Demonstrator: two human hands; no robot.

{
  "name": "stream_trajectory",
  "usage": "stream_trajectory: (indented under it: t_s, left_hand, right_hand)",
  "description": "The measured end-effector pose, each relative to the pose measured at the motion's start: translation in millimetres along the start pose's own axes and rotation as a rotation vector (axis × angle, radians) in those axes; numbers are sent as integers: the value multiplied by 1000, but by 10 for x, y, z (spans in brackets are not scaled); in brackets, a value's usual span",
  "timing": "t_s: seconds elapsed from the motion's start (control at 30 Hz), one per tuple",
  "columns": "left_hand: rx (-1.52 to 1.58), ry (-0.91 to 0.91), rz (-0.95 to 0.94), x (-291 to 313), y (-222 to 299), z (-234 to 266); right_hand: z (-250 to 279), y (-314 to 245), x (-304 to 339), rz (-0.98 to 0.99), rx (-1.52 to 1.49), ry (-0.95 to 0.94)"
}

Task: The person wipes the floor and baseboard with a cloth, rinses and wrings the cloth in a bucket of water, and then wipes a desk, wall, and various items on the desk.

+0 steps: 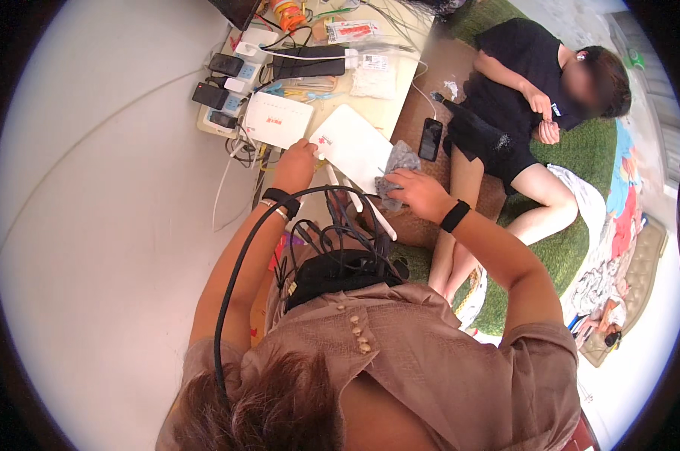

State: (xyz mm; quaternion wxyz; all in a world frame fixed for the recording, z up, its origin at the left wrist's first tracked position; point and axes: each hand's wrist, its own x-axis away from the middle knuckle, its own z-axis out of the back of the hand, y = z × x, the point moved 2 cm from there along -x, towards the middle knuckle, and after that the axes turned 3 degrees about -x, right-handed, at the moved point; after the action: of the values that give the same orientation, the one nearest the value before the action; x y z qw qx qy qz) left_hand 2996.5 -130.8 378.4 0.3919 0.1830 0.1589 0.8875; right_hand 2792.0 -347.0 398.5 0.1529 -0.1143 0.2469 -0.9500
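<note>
A white router with white antennas lies tilted at the table's near edge. My left hand is closed at its left corner, fingers curled against the edge; they partly hide the grip. A crumpled grey cloth is in my right hand, pressed against the router's right edge. Left of this router lies a second white box-shaped router, with cables under its near side.
A power strip with black adapters stands at the table's left. Behind are a black flat device and a small clear packet. A phone lies right of the table. A person in black sits at the right. Black cables hang at my waist.
</note>
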Motion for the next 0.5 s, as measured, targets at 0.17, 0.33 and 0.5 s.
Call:
stream_trajectory:
  t_s: [0.17, 0.33, 0.5]
  left_hand:
    - [16, 88, 11, 63, -53, -31]
    - [41, 109, 18, 39, -84, -53]
    - [66, 29, 22, 20, 9, 5]
  right_hand:
    - [278, 94, -226, -62, -93, 155]
    - [592, 160, -1064, -167, -64, 398]
    - [241, 268, -1607, -197, 98, 345]
